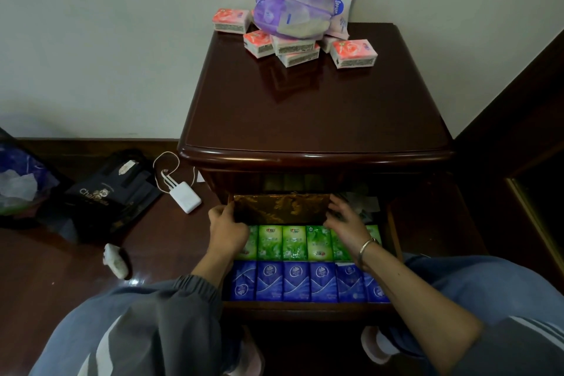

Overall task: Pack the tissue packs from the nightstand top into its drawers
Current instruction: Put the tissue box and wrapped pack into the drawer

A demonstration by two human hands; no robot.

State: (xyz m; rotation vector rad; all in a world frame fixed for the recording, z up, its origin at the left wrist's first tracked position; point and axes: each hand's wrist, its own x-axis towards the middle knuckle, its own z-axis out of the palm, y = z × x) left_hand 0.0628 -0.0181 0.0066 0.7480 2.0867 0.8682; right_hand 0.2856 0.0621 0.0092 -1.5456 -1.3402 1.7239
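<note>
Nightstand (314,119): dark wood, against the wall.
Drawer (305,310): open, with green packs (294,243) in a row behind blue packs (323,281).
Gold box (280,209): at the drawer's back, between both hands.
Pink tissue packs (354,53): on the nightstand top, around a purple bag (290,12).
Left hand (227,223): fingers curled on the box's left end.
Right hand (345,220): fingers curled on its right end.

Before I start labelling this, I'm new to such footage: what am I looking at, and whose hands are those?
One camera, worn on a person's head, looks down at their own bare hands; no machine. They face a dark nightstand with its drawer pulled out. Rows of green packs and blue packs fill its front. The left hand and right hand hold a flat golden box by its ends at the drawer's back. Pink tissue packs and a purple bag lie on the nightstand's top.
</note>
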